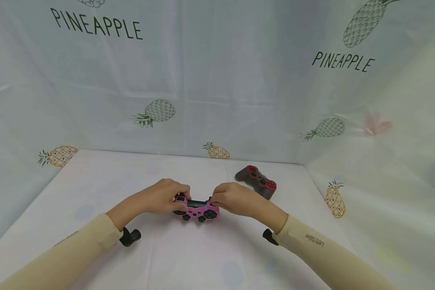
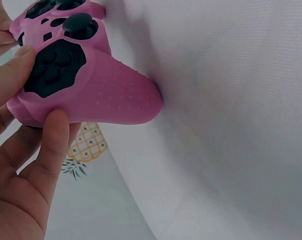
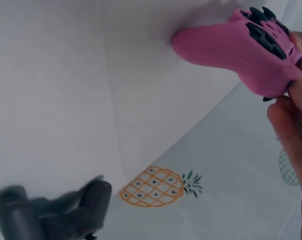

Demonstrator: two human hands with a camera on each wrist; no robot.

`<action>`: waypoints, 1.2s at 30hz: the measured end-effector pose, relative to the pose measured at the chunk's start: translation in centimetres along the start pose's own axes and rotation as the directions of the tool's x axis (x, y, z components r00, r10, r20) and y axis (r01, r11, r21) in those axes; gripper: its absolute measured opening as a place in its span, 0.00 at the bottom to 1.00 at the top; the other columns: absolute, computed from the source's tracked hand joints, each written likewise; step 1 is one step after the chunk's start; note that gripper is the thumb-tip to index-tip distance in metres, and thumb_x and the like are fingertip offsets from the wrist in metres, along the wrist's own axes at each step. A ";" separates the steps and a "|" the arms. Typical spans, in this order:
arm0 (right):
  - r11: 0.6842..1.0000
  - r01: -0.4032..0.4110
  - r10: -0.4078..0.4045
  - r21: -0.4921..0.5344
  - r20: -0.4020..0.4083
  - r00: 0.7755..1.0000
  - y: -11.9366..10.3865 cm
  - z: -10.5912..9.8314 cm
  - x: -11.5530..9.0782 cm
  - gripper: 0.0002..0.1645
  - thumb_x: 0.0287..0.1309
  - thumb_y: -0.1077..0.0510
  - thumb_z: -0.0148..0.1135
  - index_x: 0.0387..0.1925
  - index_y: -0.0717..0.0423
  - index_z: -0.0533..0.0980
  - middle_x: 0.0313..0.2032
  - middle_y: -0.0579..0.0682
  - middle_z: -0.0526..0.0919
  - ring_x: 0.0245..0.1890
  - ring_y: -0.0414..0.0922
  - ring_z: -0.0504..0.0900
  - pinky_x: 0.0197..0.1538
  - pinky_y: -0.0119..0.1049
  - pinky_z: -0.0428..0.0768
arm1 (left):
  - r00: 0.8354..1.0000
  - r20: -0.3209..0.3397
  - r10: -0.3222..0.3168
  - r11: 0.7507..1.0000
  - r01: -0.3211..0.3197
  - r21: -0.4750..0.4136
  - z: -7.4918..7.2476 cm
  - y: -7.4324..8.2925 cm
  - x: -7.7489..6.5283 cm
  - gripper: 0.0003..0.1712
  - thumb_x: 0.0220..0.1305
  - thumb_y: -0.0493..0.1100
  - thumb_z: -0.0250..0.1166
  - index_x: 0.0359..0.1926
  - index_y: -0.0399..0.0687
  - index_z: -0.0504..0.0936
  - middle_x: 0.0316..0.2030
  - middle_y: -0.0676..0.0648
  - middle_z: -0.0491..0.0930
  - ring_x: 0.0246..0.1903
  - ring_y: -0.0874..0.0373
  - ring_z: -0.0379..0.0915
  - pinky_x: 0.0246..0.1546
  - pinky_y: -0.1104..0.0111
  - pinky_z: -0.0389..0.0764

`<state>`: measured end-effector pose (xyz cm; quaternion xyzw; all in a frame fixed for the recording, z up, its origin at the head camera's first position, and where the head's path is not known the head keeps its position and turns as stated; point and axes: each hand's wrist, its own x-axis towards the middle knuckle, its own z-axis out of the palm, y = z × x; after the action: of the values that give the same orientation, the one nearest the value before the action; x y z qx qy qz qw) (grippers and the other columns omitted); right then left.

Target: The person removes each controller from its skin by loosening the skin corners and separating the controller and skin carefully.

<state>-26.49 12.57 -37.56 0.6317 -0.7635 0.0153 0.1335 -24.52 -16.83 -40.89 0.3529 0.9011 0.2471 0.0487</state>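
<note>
A game controller [image 1: 193, 210] in a pink silicone cover, with black sticks and buttons, is between both hands at mid-table. My left hand [image 1: 163, 196] grips its left end, the thumb on the face beside the direction pad and other fingers behind and below, as the left wrist view shows. At the opposite end my right hand [image 1: 235, 199] pinches the cover's top edge near the shoulder buttons. In the right wrist view the controller's handle [image 3: 206, 45] points down to the cloth, its tip close over it. Part of the top edge is hidden behind fingers.
A dark grey controller [image 1: 255, 181] with red-marked buttons lies behind my right hand. White cloth [image 1: 188, 257] covers the table, whose far edge meets a pineapple-print curtain [image 1: 217, 80]. Black wrist mounts [image 1: 130, 237] stick out below both wrists.
</note>
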 end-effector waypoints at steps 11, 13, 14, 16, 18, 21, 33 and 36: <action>0.977 -0.140 0.103 0.161 0.222 0.970 0.6 -1.2 2.1 0.09 0.62 0.69 0.71 0.37 0.52 0.89 0.36 0.44 0.89 0.34 0.34 0.85 0.38 0.20 0.78 | 1.000 -0.003 0.000 1.000 0.000 0.000 -0.1 0.1 -0.1 0.08 0.66 0.46 0.77 0.41 0.60 0.85 0.29 0.65 0.80 0.26 0.66 0.68 0.28 0.70 0.70; 0.969 -0.169 0.123 0.180 0.240 0.963 0.6 -1.2 2.5 0.10 0.60 0.70 0.71 0.34 0.52 0.88 0.33 0.42 0.87 0.31 0.33 0.81 0.35 0.20 0.76 | 1.000 -0.005 -0.001 1.000 0.001 0.002 -0.1 0.2 -0.1 0.08 0.66 0.46 0.77 0.41 0.60 0.85 0.29 0.65 0.81 0.26 0.66 0.68 0.28 0.70 0.71; 0.965 -0.180 0.130 0.192 0.246 0.960 0.6 -1.2 2.7 0.10 0.59 0.70 0.71 0.33 0.51 0.87 0.32 0.42 0.86 0.30 0.33 0.79 0.34 0.20 0.75 | 1.000 -0.006 -0.002 1.000 0.002 0.003 -0.1 0.2 -0.1 0.08 0.66 0.46 0.77 0.41 0.60 0.85 0.29 0.65 0.81 0.26 0.66 0.68 0.28 0.70 0.71; 0.954 -0.199 0.142 0.223 0.249 0.958 0.6 -1.1 3.0 0.12 0.56 0.71 0.70 0.30 0.51 0.84 0.29 0.41 0.82 0.28 0.33 0.75 0.32 0.22 0.72 | 1.000 -0.007 -0.004 1.000 0.004 0.004 0.0 0.2 -0.2 0.08 0.65 0.45 0.77 0.41 0.60 0.85 0.29 0.65 0.81 0.26 0.66 0.68 0.28 0.70 0.71; 0.942 -0.212 0.148 0.259 0.246 0.958 0.7 -1.0 3.1 0.13 0.54 0.72 0.69 0.28 0.50 0.82 0.27 0.40 0.79 0.27 0.32 0.72 0.31 0.23 0.71 | 1.000 -0.006 -0.006 1.000 0.006 0.005 0.0 0.2 -0.2 0.08 0.65 0.45 0.77 0.40 0.60 0.85 0.29 0.65 0.81 0.26 0.66 0.68 0.28 0.69 0.71; 0.925 -0.228 0.157 0.305 0.239 0.958 0.8 -0.7 3.3 0.14 0.52 0.73 0.70 0.27 0.50 0.81 0.26 0.40 0.78 0.27 0.32 0.72 0.31 0.23 0.72 | 1.000 -0.003 -0.010 1.000 0.010 0.009 0.0 0.2 -0.2 0.08 0.65 0.45 0.77 0.40 0.60 0.85 0.29 0.65 0.81 0.26 0.66 0.68 0.28 0.69 0.71; 0.902 -0.253 0.144 0.349 0.309 0.940 1.6 -0.4 3.9 0.15 0.50 0.71 0.71 0.25 0.48 0.79 0.22 0.40 0.77 0.25 0.32 0.70 0.30 0.24 0.70 | 1.000 0.002 -0.015 1.000 0.015 0.008 0.1 0.1 -0.2 0.08 0.65 0.46 0.77 0.41 0.60 0.85 0.31 0.65 0.82 0.27 0.66 0.69 0.29 0.69 0.72; 0.896 -0.266 0.136 0.354 0.351 0.926 1.8 -0.3 4.1 0.17 0.48 0.70 0.72 0.24 0.46 0.77 0.21 0.37 0.74 0.24 0.32 0.69 0.30 0.25 0.69 | 1.000 0.002 -0.015 1.000 0.015 0.010 0.1 0.2 -0.1 0.08 0.66 0.47 0.77 0.41 0.61 0.85 0.32 0.65 0.83 0.27 0.65 0.69 0.29 0.68 0.73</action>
<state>-28.87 9.07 -36.14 0.5562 -0.8177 0.0813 -0.1239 -24.31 -16.74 -40.95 0.3466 0.9050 0.2417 0.0496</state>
